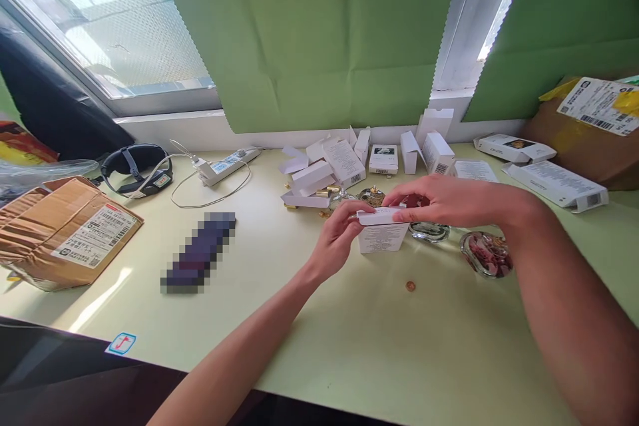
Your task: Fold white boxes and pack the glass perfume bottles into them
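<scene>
Head view, as I follow it from my distant seat, shows both hands at one small white box (382,239), which stands upright on the pale table (359,333). The left hand (335,239) has its fingers curled over the top left edge, with the thumb at the side. The right hand (434,200) is partly closed too: its thumb lies along the right end of the top flap (378,215), and its other fingers reach behind, so I cannot tell how firmly they hold. Whether the flap is fully seated, I also cannot tell.

For working this top well, I would keep the left fingers as a light support and let the right thumb guide the flap evenly, because thin card can bend at the corners. I would also keep the right wrist raised, since a glass bottle (430,233) is just beside the box, and a small round piece (410,286) lies loose in front.
</scene>
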A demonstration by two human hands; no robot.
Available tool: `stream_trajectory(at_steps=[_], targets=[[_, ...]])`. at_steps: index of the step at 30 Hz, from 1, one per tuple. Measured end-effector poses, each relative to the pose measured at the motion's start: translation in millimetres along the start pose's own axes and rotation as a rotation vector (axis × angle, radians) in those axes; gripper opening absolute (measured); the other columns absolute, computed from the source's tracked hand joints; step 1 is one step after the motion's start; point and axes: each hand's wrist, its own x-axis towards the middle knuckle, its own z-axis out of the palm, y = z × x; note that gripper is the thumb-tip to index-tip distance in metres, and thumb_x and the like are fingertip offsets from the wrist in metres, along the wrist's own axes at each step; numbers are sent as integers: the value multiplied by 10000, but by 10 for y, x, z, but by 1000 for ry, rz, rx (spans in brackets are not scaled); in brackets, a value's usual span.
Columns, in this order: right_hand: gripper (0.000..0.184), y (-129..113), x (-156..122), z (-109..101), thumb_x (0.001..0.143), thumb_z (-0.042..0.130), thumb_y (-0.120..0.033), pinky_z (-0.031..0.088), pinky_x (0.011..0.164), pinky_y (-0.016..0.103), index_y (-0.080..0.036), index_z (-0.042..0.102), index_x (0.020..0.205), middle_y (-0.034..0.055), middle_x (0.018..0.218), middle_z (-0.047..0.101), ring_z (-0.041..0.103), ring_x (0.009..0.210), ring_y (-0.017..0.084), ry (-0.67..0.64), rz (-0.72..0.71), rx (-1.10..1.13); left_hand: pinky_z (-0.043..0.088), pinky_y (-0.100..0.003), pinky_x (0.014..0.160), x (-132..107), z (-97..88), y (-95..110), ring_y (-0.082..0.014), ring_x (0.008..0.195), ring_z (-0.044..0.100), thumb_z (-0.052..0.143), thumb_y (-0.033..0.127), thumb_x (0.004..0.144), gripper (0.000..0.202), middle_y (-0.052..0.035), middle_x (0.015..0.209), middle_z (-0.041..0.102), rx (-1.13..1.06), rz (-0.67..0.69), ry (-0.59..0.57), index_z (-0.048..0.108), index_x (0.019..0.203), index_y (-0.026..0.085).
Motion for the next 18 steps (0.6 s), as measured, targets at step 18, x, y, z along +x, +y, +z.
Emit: stream_trajectory(at_steps=[18], targets=[[411, 1, 8, 20, 911, 517, -508, 456, 727, 356, -310, 694, 1224, 32, 1163, 731, 648, 947, 265, -1, -33, 1, 446, -302, 914, -14, -6, 6, -209, 1112, 534, 490, 327, 984, 223, -67, 1168, 584, 30, -5, 10, 667, 1076, 227]])
